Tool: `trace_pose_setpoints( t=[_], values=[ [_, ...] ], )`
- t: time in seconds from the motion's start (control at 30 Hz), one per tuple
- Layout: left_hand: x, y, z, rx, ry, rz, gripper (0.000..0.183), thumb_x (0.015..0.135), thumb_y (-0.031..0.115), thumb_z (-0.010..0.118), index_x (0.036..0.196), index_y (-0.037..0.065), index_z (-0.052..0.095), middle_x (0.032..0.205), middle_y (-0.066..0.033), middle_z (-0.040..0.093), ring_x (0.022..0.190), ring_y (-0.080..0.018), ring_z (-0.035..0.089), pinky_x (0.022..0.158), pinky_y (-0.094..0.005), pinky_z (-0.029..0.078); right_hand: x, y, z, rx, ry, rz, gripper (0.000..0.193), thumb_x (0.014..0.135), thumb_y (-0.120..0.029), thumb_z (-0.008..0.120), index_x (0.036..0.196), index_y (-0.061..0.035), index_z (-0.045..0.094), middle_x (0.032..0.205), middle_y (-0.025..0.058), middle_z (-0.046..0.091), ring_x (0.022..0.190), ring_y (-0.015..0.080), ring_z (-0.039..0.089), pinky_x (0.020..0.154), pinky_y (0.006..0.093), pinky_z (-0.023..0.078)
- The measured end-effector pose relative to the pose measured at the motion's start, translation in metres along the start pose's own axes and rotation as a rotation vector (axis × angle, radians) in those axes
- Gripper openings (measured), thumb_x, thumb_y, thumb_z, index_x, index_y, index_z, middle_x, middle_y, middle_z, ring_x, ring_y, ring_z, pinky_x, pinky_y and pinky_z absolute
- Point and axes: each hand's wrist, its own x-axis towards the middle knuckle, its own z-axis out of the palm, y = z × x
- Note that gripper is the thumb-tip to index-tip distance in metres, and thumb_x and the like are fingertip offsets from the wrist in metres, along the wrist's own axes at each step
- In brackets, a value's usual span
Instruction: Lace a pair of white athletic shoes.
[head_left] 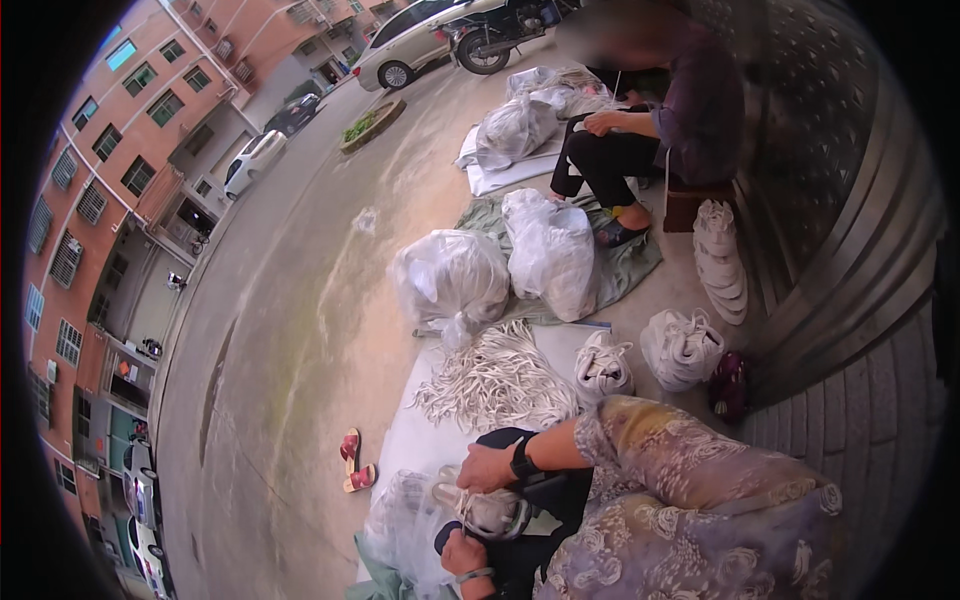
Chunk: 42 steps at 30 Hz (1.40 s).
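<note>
A whitish shoe [492, 512] rests between my knees, its upper side toward me. My right hand [486, 468], with a dark watch on the wrist, is closed at the shoe's lacing, its fingers pinching a pale lace. Lower in the view, my left hand [465, 556], with a bracelet at its wrist, is closed on the lace near the shoe's side. A clear plastic bag [405, 520] lies just beyond both hands. Past my knee spreads a heap of loose whitish shoelaces [490, 375] on a white sheet [405, 425].
Bundles of white shoes [683, 348] and a nested white stack [722, 262] stand by the wall. Filled plastic bags [450, 275] sit on a green sheet. Red sandals [350, 462] lie on the pavement. Another person [690, 110] sits farther off, hands at work.
</note>
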Motion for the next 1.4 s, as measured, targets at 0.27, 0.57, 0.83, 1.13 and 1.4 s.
trace_pose_setpoints(
  t=[0.27, 0.57, 0.83, 1.13, 1.4],
  values=[
    [-0.009, -0.016, 0.006, 0.107, 0.041, 0.009, 0.012, 0.062, 0.009, 0.054, 0.073, 0.008, 0.053, 0.076, -0.0111, 0.053, 0.072, -0.0330, 0.051, 0.061, -0.0464, 0.036, -0.044, 0.011, 0.003, 0.122, 0.086, 0.064, 0.013, 0.073, -0.022, 0.052, 0.073, -0.0099, 0.056, 0.067, 0.0137, 0.058, 0.070, 0.0338, 0.058, 0.058, 0.0443, 0.040],
    [0.014, 0.005, 0.021, -0.081, 0.367, 0.245, 0.008, 0.061, 0.014, 0.054, 0.067, 0.008, 0.055, 0.074, -0.0100, 0.053, 0.068, -0.0318, 0.049, 0.059, -0.0436, 0.039, -0.028, 0.034, 0.025, 0.040, 0.245, 0.014, 0.007, 0.069, -0.017, 0.052, 0.073, -0.0124, 0.056, 0.062, 0.0108, 0.055, 0.058, 0.0305, 0.056, 0.051, 0.0412, 0.044],
    [0.024, 0.000, 0.018, -0.075, 0.152, -0.012, 0.004, 0.064, 0.011, 0.055, 0.067, 0.009, 0.055, 0.067, -0.0094, 0.057, 0.068, -0.0308, 0.053, 0.059, -0.0441, 0.039, -0.006, 0.034, 0.021, 0.229, 0.190, 0.082, 0.018, 0.079, -0.014, 0.049, 0.092, -0.0088, 0.060, 0.081, 0.0126, 0.061, 0.082, 0.0312, 0.059, 0.073, 0.0406, 0.045],
    [0.023, 0.006, 0.015, -0.536, 0.037, -0.226, 0.017, 0.070, 0.016, 0.060, 0.083, 0.005, 0.057, 0.065, -0.0087, 0.060, 0.057, -0.0213, 0.058, 0.060, -0.0309, 0.047, 0.007, 0.010, 0.031, 0.140, 0.158, -0.066, 0.018, 0.077, -0.017, 0.050, 0.091, -0.0117, 0.060, 0.078, 0.0114, 0.061, 0.079, 0.0286, 0.060, 0.071, 0.0395, 0.046],
    [0.036, 0.008, 0.010, -0.400, -0.076, -0.334, 0.024, 0.076, 0.030, 0.057, 0.076, 0.006, 0.059, 0.065, -0.0115, 0.060, 0.063, -0.0280, 0.058, 0.062, -0.0360, 0.045, 0.016, 0.005, 0.032, -0.068, -0.048, 0.017, 0.014, 0.078, -0.022, 0.054, 0.083, -0.0090, 0.057, 0.075, 0.0117, 0.060, 0.074, 0.0313, 0.058, 0.065, 0.0415, 0.045]
  ],
)
